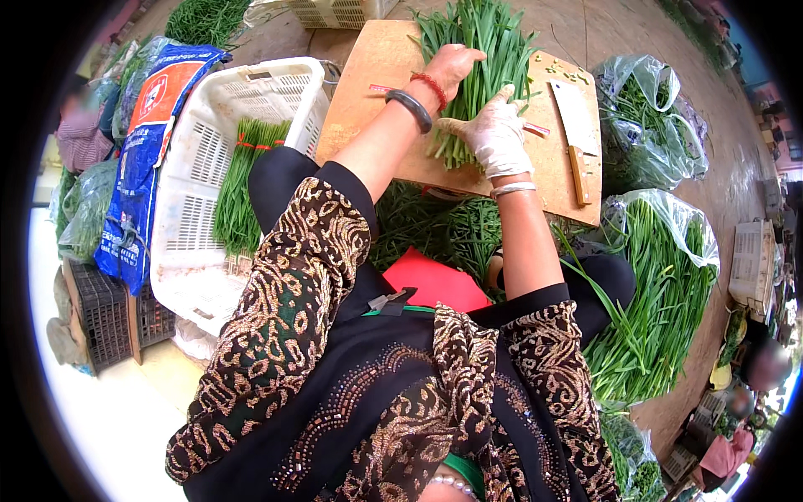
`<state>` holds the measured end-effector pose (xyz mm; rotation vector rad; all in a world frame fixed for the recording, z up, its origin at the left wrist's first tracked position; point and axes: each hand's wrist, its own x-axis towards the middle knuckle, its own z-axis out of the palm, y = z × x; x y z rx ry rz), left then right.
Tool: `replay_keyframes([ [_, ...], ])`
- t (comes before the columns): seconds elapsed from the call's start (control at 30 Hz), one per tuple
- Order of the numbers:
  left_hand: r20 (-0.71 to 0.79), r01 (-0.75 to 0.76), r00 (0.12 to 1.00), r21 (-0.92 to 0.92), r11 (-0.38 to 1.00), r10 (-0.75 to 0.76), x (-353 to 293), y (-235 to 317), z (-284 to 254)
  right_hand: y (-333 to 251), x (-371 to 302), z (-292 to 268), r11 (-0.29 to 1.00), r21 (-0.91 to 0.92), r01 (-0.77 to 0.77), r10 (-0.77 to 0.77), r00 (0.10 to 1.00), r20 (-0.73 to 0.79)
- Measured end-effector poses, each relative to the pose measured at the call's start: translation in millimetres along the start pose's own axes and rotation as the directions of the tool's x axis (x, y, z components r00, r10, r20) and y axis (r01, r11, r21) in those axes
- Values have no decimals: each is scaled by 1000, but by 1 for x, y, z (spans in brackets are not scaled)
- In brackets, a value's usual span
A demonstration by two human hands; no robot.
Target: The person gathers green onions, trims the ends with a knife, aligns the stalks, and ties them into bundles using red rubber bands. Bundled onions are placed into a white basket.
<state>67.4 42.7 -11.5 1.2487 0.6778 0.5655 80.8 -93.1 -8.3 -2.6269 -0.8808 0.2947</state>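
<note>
A thick bunch of garlic chives (481,54) lies on a wooden board (360,113), leaves to the far side and cut stems toward me. My left hand (450,71), bare, with a red beaded bracelet and a dark bangle, grips its left side. Lower down, my right hand (495,138) in a thin white glove closes on the right side of the stems, thumb across them. Some fingers of both hands are hidden by the leaves. Beneath the bunch a red strip (535,130) crosses the board, its ends showing on either side. A cleaver (575,125) with a wooden handle rests at the right.
On the left stands a white plastic basket (188,167) holding chive bundles (249,188) tied with red bands. A blue sack (142,176) leans outside it. Bags of greens (648,293) stand at the right. Chopped bits (565,71) lie near the cleaver. Other people sit in the background.
</note>
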Motion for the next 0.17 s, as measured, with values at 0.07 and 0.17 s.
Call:
replay_keyframes([
  [0.07,87,6,996,-5,1000,-5,2,0,-15,2,4,0,999,-1,35,-35,999,4],
  [0.17,58,-162,986,89,983,157,-1,-14,-48,2,7,-2,999,32,35,-37,998,54],
])
